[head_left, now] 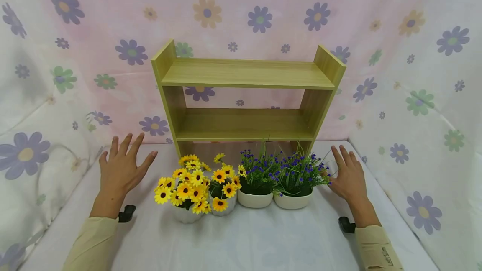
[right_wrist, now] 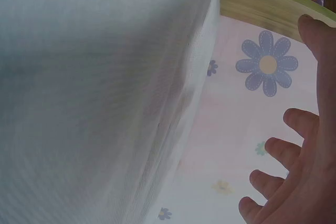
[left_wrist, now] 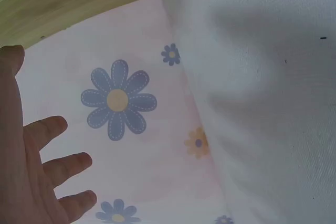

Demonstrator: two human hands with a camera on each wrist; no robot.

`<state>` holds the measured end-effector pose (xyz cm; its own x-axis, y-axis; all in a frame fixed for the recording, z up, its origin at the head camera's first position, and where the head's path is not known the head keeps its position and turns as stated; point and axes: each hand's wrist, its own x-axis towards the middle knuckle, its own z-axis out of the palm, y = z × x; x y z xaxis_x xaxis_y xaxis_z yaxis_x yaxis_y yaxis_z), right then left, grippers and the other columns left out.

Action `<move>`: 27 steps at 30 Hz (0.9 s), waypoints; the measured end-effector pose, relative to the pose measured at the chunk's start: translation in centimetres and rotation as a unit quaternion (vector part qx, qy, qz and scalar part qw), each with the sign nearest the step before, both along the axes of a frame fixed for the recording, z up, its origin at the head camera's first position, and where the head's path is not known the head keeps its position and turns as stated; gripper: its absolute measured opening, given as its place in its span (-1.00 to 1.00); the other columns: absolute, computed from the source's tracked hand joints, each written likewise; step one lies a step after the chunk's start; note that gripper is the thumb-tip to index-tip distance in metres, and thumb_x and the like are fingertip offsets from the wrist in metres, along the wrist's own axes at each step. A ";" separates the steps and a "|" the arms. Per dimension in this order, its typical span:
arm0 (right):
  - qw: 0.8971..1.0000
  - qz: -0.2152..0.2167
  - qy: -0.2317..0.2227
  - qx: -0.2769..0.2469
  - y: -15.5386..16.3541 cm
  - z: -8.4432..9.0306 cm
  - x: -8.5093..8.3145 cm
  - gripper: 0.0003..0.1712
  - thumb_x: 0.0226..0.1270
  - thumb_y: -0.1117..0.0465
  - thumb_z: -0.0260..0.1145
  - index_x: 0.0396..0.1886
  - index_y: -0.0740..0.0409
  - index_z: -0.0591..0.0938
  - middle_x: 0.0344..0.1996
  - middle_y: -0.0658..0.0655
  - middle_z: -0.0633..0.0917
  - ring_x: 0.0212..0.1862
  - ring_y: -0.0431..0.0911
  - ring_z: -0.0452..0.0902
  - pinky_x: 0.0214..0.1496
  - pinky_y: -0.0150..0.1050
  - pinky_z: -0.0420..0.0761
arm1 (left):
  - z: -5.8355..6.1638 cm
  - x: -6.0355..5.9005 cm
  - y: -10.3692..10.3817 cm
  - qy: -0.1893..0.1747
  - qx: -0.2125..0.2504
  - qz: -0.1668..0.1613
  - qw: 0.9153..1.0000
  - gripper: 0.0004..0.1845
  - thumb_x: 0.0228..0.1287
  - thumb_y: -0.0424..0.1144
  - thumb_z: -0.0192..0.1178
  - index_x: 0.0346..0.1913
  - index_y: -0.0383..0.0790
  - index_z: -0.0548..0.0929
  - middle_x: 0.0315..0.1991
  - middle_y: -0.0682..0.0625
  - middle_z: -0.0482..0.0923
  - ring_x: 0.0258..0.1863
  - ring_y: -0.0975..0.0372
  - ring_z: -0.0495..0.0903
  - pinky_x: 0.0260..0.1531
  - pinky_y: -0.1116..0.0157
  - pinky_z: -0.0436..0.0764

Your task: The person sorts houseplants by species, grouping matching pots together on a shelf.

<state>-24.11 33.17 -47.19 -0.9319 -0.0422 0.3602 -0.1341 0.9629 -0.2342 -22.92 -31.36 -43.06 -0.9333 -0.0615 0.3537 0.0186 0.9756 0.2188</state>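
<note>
Yellow sunflower pots [head_left: 196, 191] and purple flower pots [head_left: 280, 179] stand in a row on the bench [head_left: 241, 241], in front of the wooden shelf [head_left: 244, 95]. Left hand [head_left: 122, 166] and right hand [head_left: 348, 175] hover alongside, fingers spread, grasping nothing.

Backdrop: pink-white floral cloth [head_left: 263, 7] draped behind and on both sides. White-covered table [head_left: 241, 241]. Two-tier light wooden shelf [head_left: 244, 74] at the back centre. Even, soft lighting.
</note>
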 end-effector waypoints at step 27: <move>0.997 0.040 0.048 -0.037 -0.9 -0.1 0.4 -0.17 0.19 0.29 0.48 0.49 0.30 0.47 0.32 0.43 0.56 0.17 0.49 0.56 0.22 0.45 0.53 | 0.7 -0.7 2.1 0.072 0.098 -0.066 0.990 -0.29 0.62 0.23 0.03 0.46 -0.31 0.50 0.32 -0.39 0.54 0.27 -0.34 0.50 0.27 -0.40 0.45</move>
<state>-23.71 32.29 -47.27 -0.8873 -0.0855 0.4531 -0.2354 0.9289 -0.2858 -23.63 -29.29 -42.36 -0.8784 -0.0230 0.4773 0.1880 0.9016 0.3895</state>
